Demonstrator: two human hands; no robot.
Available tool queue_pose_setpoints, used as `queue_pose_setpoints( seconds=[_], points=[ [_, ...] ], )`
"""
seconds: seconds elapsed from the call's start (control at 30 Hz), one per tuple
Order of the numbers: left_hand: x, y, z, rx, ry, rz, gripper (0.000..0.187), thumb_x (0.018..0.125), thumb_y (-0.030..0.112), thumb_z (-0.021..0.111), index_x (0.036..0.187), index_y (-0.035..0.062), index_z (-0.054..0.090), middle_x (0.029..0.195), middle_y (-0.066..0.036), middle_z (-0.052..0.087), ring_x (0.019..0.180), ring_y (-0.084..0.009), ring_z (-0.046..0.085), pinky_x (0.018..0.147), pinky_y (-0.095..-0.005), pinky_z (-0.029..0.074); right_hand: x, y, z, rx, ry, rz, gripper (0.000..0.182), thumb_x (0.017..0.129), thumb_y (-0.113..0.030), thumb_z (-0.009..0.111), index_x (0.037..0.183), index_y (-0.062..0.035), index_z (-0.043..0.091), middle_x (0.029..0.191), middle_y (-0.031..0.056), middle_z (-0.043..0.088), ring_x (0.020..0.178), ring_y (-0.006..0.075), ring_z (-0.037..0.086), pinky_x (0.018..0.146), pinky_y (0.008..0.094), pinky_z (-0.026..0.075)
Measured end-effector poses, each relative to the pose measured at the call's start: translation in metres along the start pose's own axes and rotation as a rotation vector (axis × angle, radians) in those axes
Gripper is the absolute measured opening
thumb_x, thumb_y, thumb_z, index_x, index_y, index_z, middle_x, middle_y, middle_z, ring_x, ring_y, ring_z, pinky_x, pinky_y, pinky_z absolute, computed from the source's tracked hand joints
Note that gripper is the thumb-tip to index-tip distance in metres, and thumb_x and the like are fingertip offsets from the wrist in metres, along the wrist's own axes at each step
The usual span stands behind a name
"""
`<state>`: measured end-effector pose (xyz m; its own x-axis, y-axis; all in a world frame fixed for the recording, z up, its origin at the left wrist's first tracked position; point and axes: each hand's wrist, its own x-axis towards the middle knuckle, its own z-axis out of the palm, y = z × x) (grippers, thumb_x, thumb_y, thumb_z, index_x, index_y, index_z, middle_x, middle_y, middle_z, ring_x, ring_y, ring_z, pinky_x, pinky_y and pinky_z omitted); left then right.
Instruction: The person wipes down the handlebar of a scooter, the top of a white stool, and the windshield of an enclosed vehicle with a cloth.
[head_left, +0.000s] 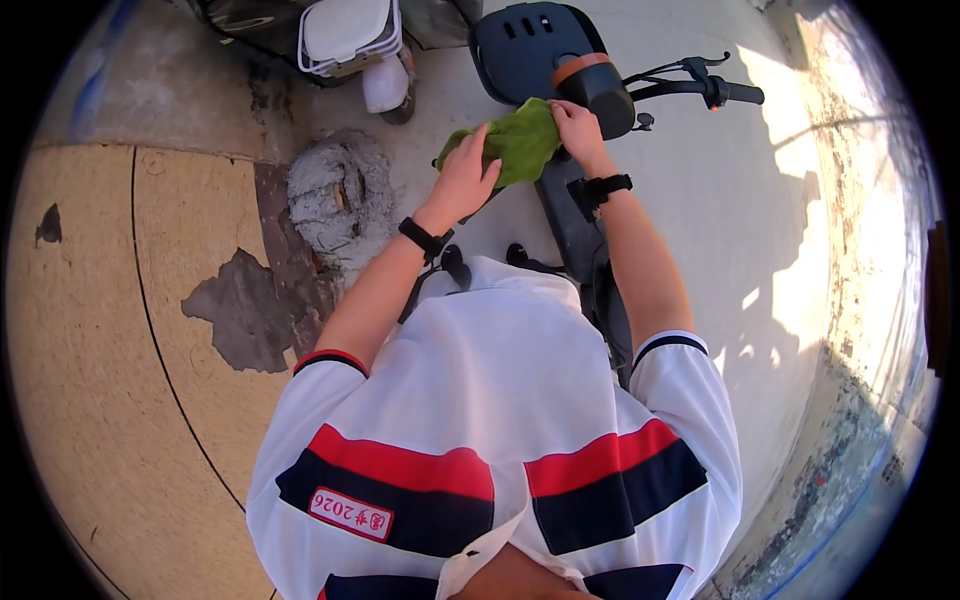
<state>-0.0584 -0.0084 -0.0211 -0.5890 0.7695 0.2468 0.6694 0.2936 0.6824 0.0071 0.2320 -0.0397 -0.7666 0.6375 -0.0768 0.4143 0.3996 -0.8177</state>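
Note:
A crumpled green cloth (525, 145) stretches between my two hands, over the front of a dark two-wheeler. My left hand (465, 178) lies over the cloth's left part, its thumb apart from the fingers and some fingertips hidden. At the cloth's upper right corner, my right hand (580, 132) pinches the edge between thumb and fingers. Just beyond the right hand is a dark rounded housing (605, 95) with an orange band. A dark blue-grey plastic panel with slots (525, 45) sits behind it. Black bands circle both wrists.
The handlebar (740, 93) with its brake lever juts out to the right. A white lidded bucket (345, 35) stands at the upper left. Below it, a rough grey ring-shaped lump (340, 195) lies on the floor beside tan boards (90, 320). A weathered wall runs along the right.

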Motion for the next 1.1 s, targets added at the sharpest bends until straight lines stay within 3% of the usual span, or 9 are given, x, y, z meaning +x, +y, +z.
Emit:
queue_pose_setpoints(
  seconds=[0.07, 0.17, 0.27, 0.37, 0.47, 0.7, 0.83, 1.03, 1.1],
  points=[
    [-0.003, -0.003, 0.003, 0.032, 0.002, 0.022, 0.061, 0.094, 0.018, 0.062, 0.143, -0.0069, 0.038, 0.127, -0.027, 0.055, 0.115, -0.0452, 0.055, 0.098, -0.0493, 0.045, -0.012, -0.016, -0.001, -0.054, 0.058, -0.044, 0.036, 0.095, -0.034, 0.056, 0.107, -0.0065, 0.075, 0.100, 0.0215, 0.073, 0.096, 0.0375, 0.069, 0.090, 0.0409, 0.053],
    [-0.004, -0.004, 0.005, 0.077, 0.002, 0.036, 0.060, 0.094, 0.018, 0.062, 0.143, -0.0077, 0.038, 0.124, -0.026, 0.056, 0.113, -0.0441, 0.055, 0.097, -0.0494, 0.044, -0.031, -0.029, 0.002, -0.120, 0.144, -0.187, 0.028, 0.092, -0.026, 0.061, 0.101, -0.0041, 0.076, 0.101, 0.0196, 0.073, 0.096, 0.0366, 0.068, 0.089, 0.0423, 0.053],
    [-0.004, -0.003, 0.006, 0.092, 0.012, 0.052, 0.060, 0.094, 0.018, 0.062, 0.143, -0.0083, 0.038, 0.121, -0.025, 0.057, 0.111, -0.0430, 0.055, 0.097, -0.0493, 0.044, -0.040, -0.025, 0.012, -0.217, 0.335, -0.484, 0.021, 0.089, -0.018, 0.065, 0.098, -0.0015, 0.075, 0.104, 0.0175, 0.072, 0.099, 0.0350, 0.067, 0.091, 0.0429, 0.053],
    [-0.005, -0.004, 0.008, 0.108, 0.024, 0.064, 0.060, 0.094, 0.018, 0.062, 0.143, -0.0087, 0.038, 0.119, -0.025, 0.057, 0.110, -0.0422, 0.055, 0.097, -0.0491, 0.043, -0.039, -0.023, 0.011, -0.200, 0.221, -0.626, 0.021, 0.088, -0.014, 0.066, 0.101, 0.0000, 0.073, 0.110, 0.0167, 0.070, 0.103, 0.0340, 0.065, 0.093, 0.0427, 0.052],
    [-0.005, -0.003, 0.008, 0.116, 0.029, 0.064, 0.060, 0.094, 0.017, 0.062, 0.142, -0.0087, 0.038, 0.119, -0.024, 0.057, 0.110, -0.0420, 0.055, 0.096, -0.0492, 0.043, -0.026, -0.012, 0.015, -0.059, 0.157, -0.609, 0.025, 0.089, -0.016, 0.064, 0.106, -0.0006, 0.071, 0.111, 0.0170, 0.070, 0.105, 0.0353, 0.065, 0.094, 0.0421, 0.051],
    [-0.006, 0.002, 0.005, 0.118, 0.026, 0.053, 0.060, 0.094, 0.017, 0.062, 0.143, -0.0085, 0.039, 0.118, -0.024, 0.057, 0.109, -0.0419, 0.056, 0.095, -0.0487, 0.044, 0.010, 0.004, 0.007, 0.083, -0.192, -0.138, 0.036, 0.095, -0.029, 0.055, 0.112, -0.0004, 0.068, 0.117, 0.0175, 0.068, 0.108, 0.0359, 0.063, 0.095, 0.0391, 0.049],
    [-0.006, 0.003, 0.004, 0.108, 0.027, 0.030, 0.059, 0.094, 0.018, 0.061, 0.143, -0.0080, 0.039, 0.117, -0.024, 0.058, 0.108, -0.0412, 0.056, 0.094, -0.0484, 0.044, 0.027, 0.009, 0.004, 0.133, -0.311, -0.045, 0.037, 0.096, -0.029, 0.054, 0.111, 0.0005, 0.068, 0.112, 0.0177, 0.067, 0.104, 0.0351, 0.062, 0.092, 0.0379, 0.048],
    [-0.009, 0.001, 0.007, 0.121, 0.045, 0.035, 0.059, 0.095, 0.019, 0.061, 0.143, -0.0073, 0.039, 0.117, -0.023, 0.058, 0.108, -0.0405, 0.056, 0.095, -0.0481, 0.044, 0.028, 0.011, 0.006, 0.019, -0.290, -0.113, 0.035, 0.096, -0.029, 0.054, 0.108, 0.0011, 0.067, 0.111, 0.0199, 0.066, 0.105, 0.0375, 0.061, 0.093, 0.0410, 0.047],
    [-0.009, 0.001, 0.006, 0.135, 0.042, 0.033, 0.059, 0.095, 0.020, 0.061, 0.143, -0.0070, 0.039, 0.117, -0.023, 0.058, 0.109, -0.0405, 0.056, 0.096, -0.0478, 0.044, 0.025, 0.009, 0.007, 0.016, -0.262, -0.178, 0.033, 0.098, -0.027, 0.055, 0.110, 0.0013, 0.067, 0.107, 0.0164, 0.068, 0.102, 0.0315, 0.064, 0.091, 0.0371, 0.048]
  ],
)
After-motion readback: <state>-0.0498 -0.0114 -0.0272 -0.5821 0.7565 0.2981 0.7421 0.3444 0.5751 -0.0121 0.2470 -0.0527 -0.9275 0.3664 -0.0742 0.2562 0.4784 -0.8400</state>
